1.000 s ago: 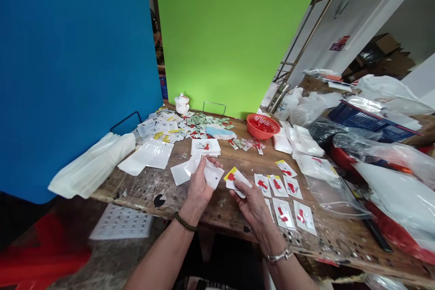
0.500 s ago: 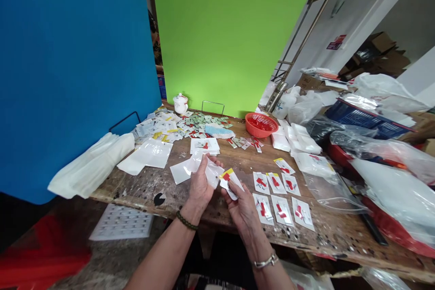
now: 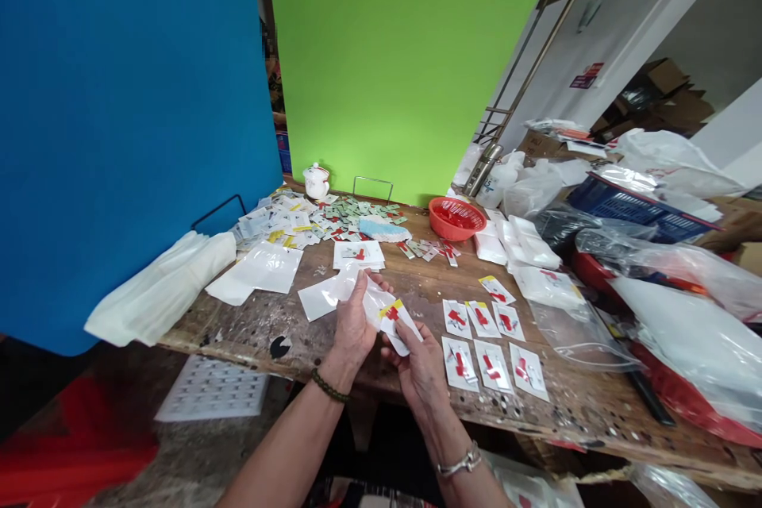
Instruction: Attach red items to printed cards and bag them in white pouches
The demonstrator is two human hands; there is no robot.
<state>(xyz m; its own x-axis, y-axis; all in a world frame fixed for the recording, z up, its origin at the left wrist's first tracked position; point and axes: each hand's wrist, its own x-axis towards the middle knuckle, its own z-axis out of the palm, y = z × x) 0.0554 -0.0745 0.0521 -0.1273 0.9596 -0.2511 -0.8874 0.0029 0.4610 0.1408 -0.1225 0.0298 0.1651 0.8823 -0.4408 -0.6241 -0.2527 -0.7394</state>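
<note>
My left hand [image 3: 355, 323] is closed on a clear plastic bag [image 3: 374, 300], thumb on top. My right hand [image 3: 420, 361] pinches a white card [image 3: 403, 329] with a yellow top edge and a red piece on it. The card's upper end meets the bag's right side; whether it is inside the opening I cannot tell. Left of the bag lies a white sheet or bag [image 3: 317, 300]. Just beyond my hands, a small stack of bagged cards [image 3: 359, 254] shows a red piece. To the right, filled packets [image 3: 491, 365] with red pieces lie in rows.
A red basket [image 3: 457, 220] stands at the back, near a heap of small green cards [image 3: 363, 210] and a pile of printed packets [image 3: 286, 222]. White bags [image 3: 167, 286] lie at the left edge. Plastic-wrapped goods [image 3: 672, 317] and a blue crate [image 3: 648, 206] crowd the right side.
My right hand has moved slightly left, bringing the card against the plastic bag. My left hand stays almost where it was, still gripping the bag.
</note>
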